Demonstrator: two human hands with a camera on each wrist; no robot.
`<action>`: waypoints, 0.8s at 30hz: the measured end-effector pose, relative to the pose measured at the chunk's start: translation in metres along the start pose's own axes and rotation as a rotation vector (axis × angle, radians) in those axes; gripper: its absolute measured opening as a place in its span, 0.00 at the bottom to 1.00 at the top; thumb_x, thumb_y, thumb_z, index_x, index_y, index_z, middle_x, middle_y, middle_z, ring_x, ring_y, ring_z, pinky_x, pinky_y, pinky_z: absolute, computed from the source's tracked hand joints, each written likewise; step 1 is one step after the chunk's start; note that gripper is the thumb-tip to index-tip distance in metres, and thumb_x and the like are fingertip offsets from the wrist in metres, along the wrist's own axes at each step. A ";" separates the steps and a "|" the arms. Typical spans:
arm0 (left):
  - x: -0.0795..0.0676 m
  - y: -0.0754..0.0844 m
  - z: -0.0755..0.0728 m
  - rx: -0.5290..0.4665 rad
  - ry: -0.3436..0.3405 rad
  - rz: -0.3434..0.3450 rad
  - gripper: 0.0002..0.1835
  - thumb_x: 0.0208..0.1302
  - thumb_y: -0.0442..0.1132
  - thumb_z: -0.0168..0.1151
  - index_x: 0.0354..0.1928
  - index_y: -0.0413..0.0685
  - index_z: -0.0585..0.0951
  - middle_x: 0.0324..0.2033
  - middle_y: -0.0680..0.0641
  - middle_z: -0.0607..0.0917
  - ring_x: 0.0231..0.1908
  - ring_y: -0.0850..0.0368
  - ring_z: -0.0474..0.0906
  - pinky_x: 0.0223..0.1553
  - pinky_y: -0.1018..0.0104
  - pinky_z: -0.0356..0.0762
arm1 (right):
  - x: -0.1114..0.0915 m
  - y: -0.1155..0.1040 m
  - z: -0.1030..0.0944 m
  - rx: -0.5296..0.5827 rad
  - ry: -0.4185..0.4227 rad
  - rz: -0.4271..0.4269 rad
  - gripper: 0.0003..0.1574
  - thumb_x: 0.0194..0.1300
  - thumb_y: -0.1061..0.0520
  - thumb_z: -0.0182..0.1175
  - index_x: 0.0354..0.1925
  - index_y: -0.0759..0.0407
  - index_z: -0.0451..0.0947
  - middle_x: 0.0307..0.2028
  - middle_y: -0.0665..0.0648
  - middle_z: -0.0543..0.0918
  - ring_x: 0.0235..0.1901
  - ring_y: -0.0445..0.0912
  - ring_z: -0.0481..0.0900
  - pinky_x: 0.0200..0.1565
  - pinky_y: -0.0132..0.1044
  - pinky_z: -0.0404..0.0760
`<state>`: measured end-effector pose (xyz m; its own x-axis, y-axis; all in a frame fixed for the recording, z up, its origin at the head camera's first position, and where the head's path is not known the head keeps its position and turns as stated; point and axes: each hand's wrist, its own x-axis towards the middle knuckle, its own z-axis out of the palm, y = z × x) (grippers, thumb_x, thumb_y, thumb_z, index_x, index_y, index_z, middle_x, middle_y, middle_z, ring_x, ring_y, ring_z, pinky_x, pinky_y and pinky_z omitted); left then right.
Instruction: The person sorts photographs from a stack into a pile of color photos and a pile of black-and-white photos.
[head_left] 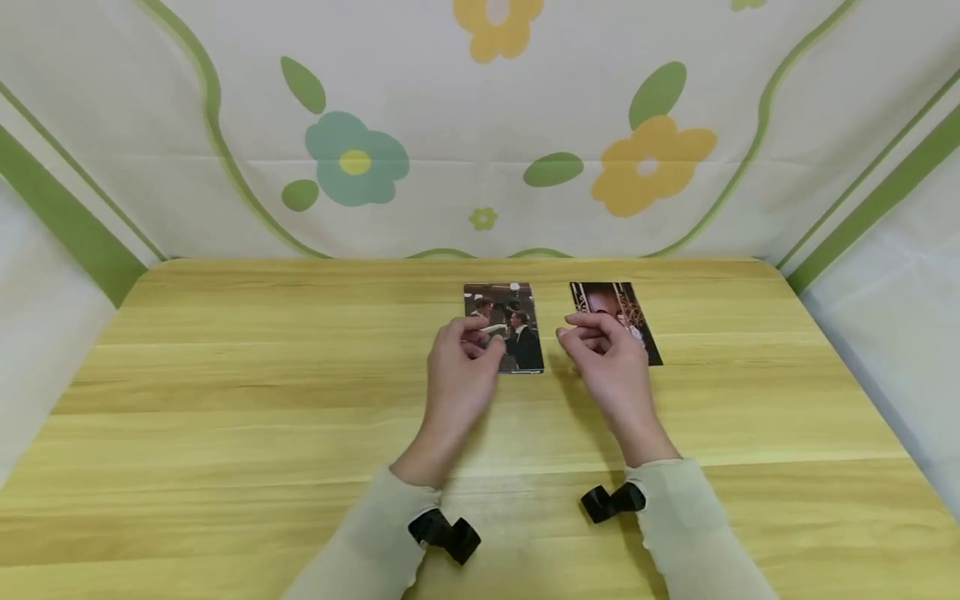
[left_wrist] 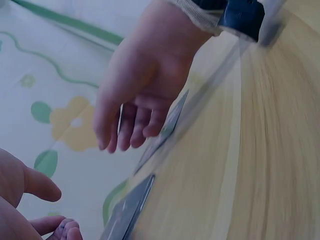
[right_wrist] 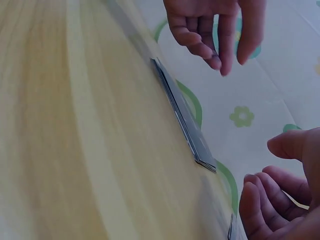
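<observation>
A small stack of photo cards [head_left: 527, 350], its top card picturing people in dark suits, lies at the middle back of the table. My left hand [head_left: 465, 358] hovers over its left side with loosely bent fingers and nothing in them. To the right lies another photo card [head_left: 651, 346], slightly turned, with a light lattice pattern on it. Above its near left part is my right hand [head_left: 611, 358], fingers bent and holding nothing. In the right wrist view, several layered edges show on the stack [right_wrist: 182, 117], with air between it and the left hand [right_wrist: 215, 30].
The wooden table [head_left: 225, 417] runs back to a white cloth [head_left: 450, 125] printed with flowers and green lines. Black wrist cameras are strapped over both pale sleeves [head_left: 367, 533].
</observation>
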<state>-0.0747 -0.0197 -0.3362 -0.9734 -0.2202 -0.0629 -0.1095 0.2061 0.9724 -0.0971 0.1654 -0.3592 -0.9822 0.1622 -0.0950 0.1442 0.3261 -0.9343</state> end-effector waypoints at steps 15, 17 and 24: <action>0.011 -0.023 -0.042 -0.040 0.102 -0.116 0.16 0.73 0.34 0.62 0.60 0.38 0.83 0.48 0.42 0.84 0.43 0.53 0.79 0.42 0.68 0.76 | -0.001 0.004 0.009 -0.024 -0.036 -0.003 0.24 0.73 0.49 0.70 0.64 0.53 0.82 0.52 0.56 0.88 0.42 0.46 0.84 0.39 0.30 0.84; 0.011 -0.027 -0.043 -0.032 0.094 -0.118 0.15 0.73 0.34 0.62 0.59 0.38 0.83 0.47 0.42 0.85 0.43 0.53 0.79 0.43 0.68 0.77 | -0.001 0.005 0.010 -0.045 -0.048 -0.004 0.25 0.74 0.49 0.70 0.65 0.52 0.82 0.53 0.56 0.88 0.45 0.45 0.84 0.41 0.29 0.83; 0.011 -0.042 -0.039 0.030 0.103 -0.019 0.12 0.71 0.33 0.65 0.53 0.38 0.87 0.43 0.41 0.87 0.40 0.53 0.80 0.43 0.68 0.77 | -0.001 0.008 0.016 -0.085 -0.075 -0.013 0.27 0.72 0.50 0.71 0.66 0.53 0.81 0.56 0.57 0.87 0.51 0.48 0.83 0.47 0.28 0.83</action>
<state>-0.0733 -0.0683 -0.3689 -0.9455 -0.3207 -0.0561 -0.1350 0.2294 0.9639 -0.0974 0.1529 -0.3719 -0.9898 0.0887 -0.1115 0.1382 0.4057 -0.9035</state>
